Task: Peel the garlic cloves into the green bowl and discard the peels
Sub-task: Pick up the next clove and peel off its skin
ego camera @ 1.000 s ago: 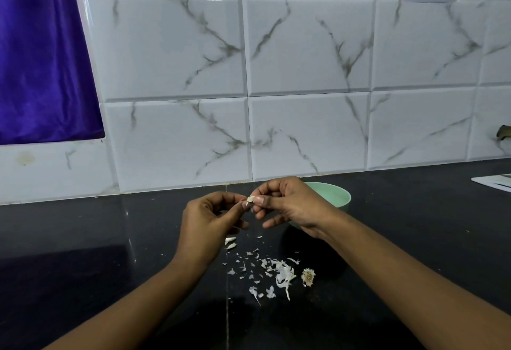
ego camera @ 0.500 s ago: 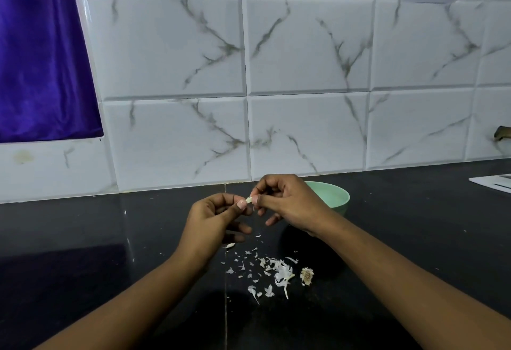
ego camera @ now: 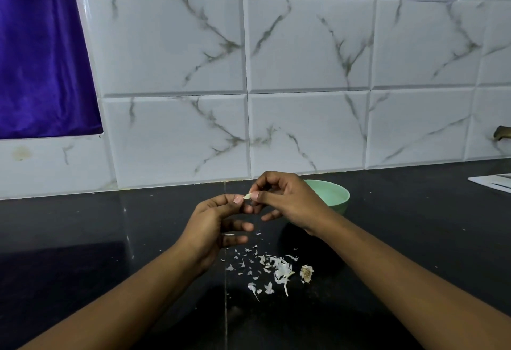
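A small pale garlic clove [ego camera: 247,196] is pinched between the fingertips of both hands above the dark counter. My left hand [ego camera: 214,225] holds it from the left with thumb and forefinger, its lower fingers loosely curled. My right hand [ego camera: 287,200] pinches it from the right. The green bowl [ego camera: 336,193] stands just behind my right hand, partly hidden by it; its inside is not visible. White garlic peels [ego camera: 276,269] lie scattered on the counter below my hands, with a brownish root stub [ego camera: 306,273] at their right.
The black countertop [ego camera: 110,239] runs to a white marble-tiled wall [ego camera: 304,128]. A purple curtain [ego camera: 41,59] hangs at the upper left. White papers [ego camera: 495,182] lie at the counter's far right edge.
Both hands stayed together on the clove and shifted slightly upward; the lower fingers of my left hand uncurled a little. The peel pile is unchanged.
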Tool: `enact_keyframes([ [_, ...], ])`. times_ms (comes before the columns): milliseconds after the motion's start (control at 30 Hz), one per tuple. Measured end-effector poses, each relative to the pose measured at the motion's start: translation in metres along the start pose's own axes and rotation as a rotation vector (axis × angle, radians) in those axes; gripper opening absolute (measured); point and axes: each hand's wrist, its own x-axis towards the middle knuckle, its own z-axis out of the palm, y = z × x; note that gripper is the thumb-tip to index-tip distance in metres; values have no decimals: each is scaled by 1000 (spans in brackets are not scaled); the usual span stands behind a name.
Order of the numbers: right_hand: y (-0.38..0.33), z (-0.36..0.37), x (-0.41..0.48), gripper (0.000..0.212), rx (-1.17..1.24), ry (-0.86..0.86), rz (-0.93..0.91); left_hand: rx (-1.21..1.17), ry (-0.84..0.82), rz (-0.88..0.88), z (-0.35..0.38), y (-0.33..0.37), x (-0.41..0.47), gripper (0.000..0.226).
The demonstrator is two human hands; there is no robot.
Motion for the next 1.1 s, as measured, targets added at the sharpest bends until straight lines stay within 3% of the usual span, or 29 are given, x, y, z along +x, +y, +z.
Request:
enact_keyframes([
  [133, -2, -2, 1, 14, -21, 96, -83, -17, 35, -33, 0, 0, 1, 11],
  [333, -6, -8, 1, 11, 75, 80, 58, 61, 33, -35, 0, 0, -1, 13],
  [733, -3, -15, 3, 11, -8, 33, 155, 901, -127, 241, -9, 2, -2, 48],
  [900, -3, -18, 3, 12, -25, 28, 171, 1100, -94, 334, -17, 0, 2, 8],
  [1100, -2, -19, 3, 10, 15, 10, 186, 985, -18, 373, -19, 2, 1, 16],
])
